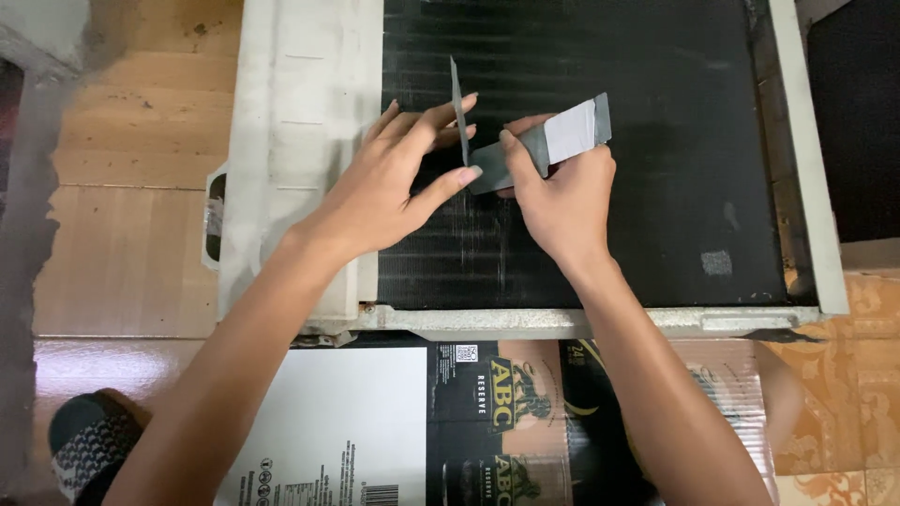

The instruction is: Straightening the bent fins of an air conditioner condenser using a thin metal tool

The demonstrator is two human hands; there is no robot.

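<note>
A large air-conditioner unit with a dirty white metal casing (300,141) and a black finned coil face (656,169) lies flat and fills the upper half of the frame, resting partly on a flattened printed cardboard box (375,422) at the bottom centre. The fins look thin and closely packed; a hard press or a sideways scrape from a tool would likely bend them, and their edges could cut skin.

The left hand (384,192), centre-left, spreads its fingers over the coil's left edge, pinching a thin grey strip (459,112) that stands on edge between fingertips. That strip could buckle or slip out if the pinch loosens.

The right hand (562,201), at centre, has its grip closed around a flat grey blade-like tool with a pale wrapped handle (562,139), its tip touching the strip near the left fingertips. A slip of the tool toward those fingers seems the nearest hazard.

A dark patterned slipper (89,440) sits at lower left, on the floor.
</note>
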